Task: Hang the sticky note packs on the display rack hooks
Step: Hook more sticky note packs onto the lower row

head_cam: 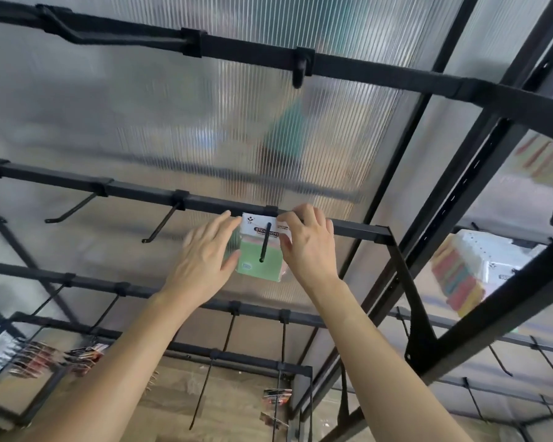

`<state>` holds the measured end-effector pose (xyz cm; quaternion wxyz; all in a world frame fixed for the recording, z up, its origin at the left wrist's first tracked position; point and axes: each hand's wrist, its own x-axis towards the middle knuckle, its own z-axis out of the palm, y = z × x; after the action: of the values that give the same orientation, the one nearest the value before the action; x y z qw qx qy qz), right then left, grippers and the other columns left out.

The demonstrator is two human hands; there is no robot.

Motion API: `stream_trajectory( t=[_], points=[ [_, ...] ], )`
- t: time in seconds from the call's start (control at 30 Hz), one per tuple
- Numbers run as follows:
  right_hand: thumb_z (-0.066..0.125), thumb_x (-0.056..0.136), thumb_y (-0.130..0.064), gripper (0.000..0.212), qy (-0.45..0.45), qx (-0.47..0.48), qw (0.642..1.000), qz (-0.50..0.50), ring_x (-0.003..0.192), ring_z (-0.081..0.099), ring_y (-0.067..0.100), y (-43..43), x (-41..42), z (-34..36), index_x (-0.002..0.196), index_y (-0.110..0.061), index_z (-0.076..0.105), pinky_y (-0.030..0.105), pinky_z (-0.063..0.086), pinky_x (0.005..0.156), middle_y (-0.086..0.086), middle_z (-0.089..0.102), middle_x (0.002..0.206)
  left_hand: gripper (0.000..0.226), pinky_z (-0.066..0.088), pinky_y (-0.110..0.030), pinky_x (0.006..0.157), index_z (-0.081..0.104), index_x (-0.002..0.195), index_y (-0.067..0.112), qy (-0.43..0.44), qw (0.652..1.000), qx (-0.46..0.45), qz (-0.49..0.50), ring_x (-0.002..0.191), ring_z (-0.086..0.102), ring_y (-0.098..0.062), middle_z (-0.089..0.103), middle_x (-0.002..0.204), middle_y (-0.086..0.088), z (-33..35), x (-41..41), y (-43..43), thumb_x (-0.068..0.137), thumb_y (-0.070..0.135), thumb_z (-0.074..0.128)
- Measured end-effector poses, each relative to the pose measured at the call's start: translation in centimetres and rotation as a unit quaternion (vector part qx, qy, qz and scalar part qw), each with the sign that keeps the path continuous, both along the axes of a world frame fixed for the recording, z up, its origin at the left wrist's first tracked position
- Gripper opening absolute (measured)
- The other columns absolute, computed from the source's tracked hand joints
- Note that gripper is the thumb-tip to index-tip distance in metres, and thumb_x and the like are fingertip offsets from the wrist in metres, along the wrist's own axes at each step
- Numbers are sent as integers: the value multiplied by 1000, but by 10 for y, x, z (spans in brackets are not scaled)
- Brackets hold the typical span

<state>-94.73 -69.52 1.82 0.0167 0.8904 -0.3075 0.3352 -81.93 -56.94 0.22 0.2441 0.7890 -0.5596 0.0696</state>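
Sticky note pack (270,269) hangs on hook (265,242) near the rail's (141,189) right end, right hand (307,247) pinching its card top, left hand (205,260) straight-fingered against its left edge; likely light, film slippery, so grip the stiff card.

One left hand (201,253), one right hand (307,247), one sticky note pack (270,266)

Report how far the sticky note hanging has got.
Done: one sticky note pack is threaded onto a hook on the middle bar. In hand: the right hand pinches its header, and the left hand touches its edge. Left: two bare hooks beside it.
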Motion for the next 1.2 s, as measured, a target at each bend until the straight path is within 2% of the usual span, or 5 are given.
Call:
stream_trajectory(
  t=[0.23,0.57,0.77,0.9,1.2],
  points=[
    [61,88,-24,19,61,33,997,-20,100,50,23,-5,15,18,102,-11,62,30,33,85,4,58,104,56,14,-42,113,29,144,18,18,1000,7,-14,139,23,-22,22,152,-2,7,15,-2,93,29,48],
    [51,94,-27,24,92,32,995,-22,96,50,20,0,12,24,106,-11,64,25,31,75,3,58,103,55,12,-40,113,27,145,20,11,999,3,-36,140,21,-20,21,153,0,12,28,4,94,31,46],
    [77,72,-13,10,34,-32,999,-19,56,54,21,10,7,23,69,-9,68,24,29,52,3,56,65,56,5,-31,107,28,144,18,-1,999,-7,-52,139,23,-21,23,152,-2,11,29,7,94,29,49],
    [80,67,-9,16,17,-53,998,-9,49,48,17,16,5,22,62,-11,65,21,25,49,1,53,60,56,9,-33,110,28,144,19,-4,998,-1,-61,139,23,-21,23,152,-2,10,29,8,93,29,49],
    [46,97,-28,25,112,82,989,-44,90,60,24,26,1,23,107,-11,62,27,37,65,5,66,101,55,10,-33,112,29,144,19,-7,997,-2,-81,139,23,-20,24,152,-1,9,31,8,94,30,47]
  ],
)
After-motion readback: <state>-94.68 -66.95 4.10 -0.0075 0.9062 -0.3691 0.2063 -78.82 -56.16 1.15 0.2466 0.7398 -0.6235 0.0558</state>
